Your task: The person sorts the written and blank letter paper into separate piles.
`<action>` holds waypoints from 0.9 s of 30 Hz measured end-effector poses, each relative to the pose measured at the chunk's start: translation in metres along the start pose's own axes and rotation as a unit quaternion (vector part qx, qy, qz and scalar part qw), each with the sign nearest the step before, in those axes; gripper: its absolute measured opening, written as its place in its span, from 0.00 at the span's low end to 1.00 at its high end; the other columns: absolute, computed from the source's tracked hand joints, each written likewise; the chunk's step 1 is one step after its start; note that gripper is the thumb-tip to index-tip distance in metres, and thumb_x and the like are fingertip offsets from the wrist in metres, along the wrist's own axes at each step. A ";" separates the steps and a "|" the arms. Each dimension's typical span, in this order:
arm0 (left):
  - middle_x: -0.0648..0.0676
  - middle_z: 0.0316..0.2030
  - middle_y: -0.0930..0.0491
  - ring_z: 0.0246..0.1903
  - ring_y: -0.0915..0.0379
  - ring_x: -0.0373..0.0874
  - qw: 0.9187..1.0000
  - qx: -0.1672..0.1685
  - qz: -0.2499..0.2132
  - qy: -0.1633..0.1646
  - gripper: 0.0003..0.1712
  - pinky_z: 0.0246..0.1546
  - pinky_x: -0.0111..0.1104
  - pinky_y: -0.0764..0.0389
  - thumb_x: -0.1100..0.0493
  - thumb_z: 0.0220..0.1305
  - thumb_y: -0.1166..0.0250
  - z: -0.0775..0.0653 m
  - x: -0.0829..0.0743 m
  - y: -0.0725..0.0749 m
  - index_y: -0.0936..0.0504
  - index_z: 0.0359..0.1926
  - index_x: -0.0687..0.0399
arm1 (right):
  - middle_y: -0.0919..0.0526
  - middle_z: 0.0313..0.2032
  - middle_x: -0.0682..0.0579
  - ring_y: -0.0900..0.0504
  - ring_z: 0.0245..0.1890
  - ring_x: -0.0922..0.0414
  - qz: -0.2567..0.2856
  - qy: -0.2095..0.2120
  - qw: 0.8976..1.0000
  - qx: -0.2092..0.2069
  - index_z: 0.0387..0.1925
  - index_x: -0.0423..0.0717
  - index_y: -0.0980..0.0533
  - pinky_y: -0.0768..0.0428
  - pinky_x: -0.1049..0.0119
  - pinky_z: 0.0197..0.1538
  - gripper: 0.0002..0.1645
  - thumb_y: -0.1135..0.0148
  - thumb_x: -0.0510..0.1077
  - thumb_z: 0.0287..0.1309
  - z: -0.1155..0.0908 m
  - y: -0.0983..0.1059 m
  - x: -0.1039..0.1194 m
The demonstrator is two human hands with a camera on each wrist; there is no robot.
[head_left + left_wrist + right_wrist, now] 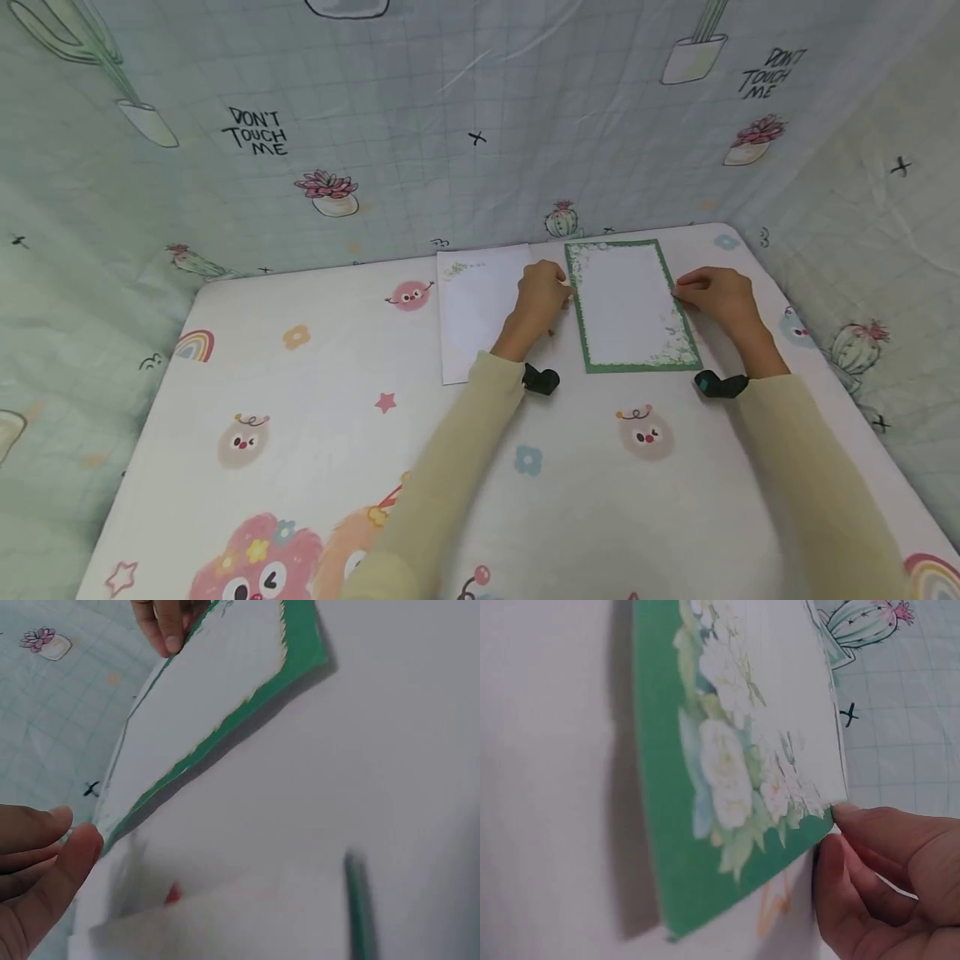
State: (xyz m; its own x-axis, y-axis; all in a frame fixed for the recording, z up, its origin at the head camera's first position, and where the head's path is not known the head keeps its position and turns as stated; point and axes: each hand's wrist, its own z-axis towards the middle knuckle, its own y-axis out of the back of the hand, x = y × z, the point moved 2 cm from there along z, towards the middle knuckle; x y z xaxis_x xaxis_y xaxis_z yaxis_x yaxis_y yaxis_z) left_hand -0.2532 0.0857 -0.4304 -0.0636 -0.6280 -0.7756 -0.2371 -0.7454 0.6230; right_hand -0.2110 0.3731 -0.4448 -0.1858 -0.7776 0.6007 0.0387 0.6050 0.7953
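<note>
A paper sheet with a green border and printed white flowers (626, 304) lies near the table's far edge, a shadow showing under its edge in both wrist views. My left hand (542, 290) is at its left edge, thumb and finger (84, 844) pinching the border. On the opposite side my right hand (722, 296) pinches the right edge between thumb (862, 817) and forefinger. Beside it, to the left, lies a white sheet (472, 321) with a small green print at its top; my left hand and forearm partly cover it.
A white tablecloth (315, 433) printed with cartoon faces, stars and flowers covers the table. Pale green patterned fabric (450, 100) hangs behind and along both sides. A dark wrist camera (542, 380) sits at each cuff. At the left wrist view's bottom stands a blurred dark green strip (360, 907).
</note>
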 end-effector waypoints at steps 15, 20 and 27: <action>0.60 0.41 0.13 0.35 0.14 0.48 0.999 -0.015 -0.015 -0.033 0.18 0.33 0.32 0.17 0.64 0.69 0.32 -0.016 0.036 0.089 0.19 0.56 0.68 | 0.16 0.49 0.32 0.19 0.50 0.38 -0.013 0.070 0.997 -0.039 0.53 0.35 0.20 0.22 0.51 0.45 0.17 0.38 0.44 0.72 -0.015 0.012 0.042; 0.61 0.41 0.13 0.39 0.15 0.50 0.998 -0.043 0.009 -0.046 0.16 0.37 0.36 0.16 0.64 0.67 0.31 -0.028 0.058 0.109 0.17 0.53 0.68 | 0.16 0.49 0.33 0.18 0.49 0.39 -0.001 0.081 0.996 -0.025 0.53 0.37 0.19 0.22 0.54 0.45 0.18 0.37 0.46 0.71 -0.020 0.004 0.052; 0.61 0.39 0.14 0.39 0.16 0.51 0.996 -0.078 0.022 -0.027 0.15 0.37 0.37 0.17 0.64 0.67 0.31 -0.045 0.089 0.137 0.16 0.51 0.68 | 0.16 0.50 0.32 0.18 0.51 0.38 0.007 0.086 0.996 0.012 0.54 0.36 0.20 0.21 0.47 0.48 0.17 0.37 0.44 0.71 -0.024 -0.009 0.065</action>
State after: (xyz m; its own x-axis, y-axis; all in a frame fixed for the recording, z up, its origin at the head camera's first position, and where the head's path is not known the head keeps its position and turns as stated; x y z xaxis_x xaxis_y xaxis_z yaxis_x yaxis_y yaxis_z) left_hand -0.2474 -0.0828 -0.4096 -0.1229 -0.6513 -0.7488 -0.0792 -0.7457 0.6616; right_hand -0.2001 0.3133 -0.4111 -0.0142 -0.7852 0.6191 0.0165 0.6189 0.7853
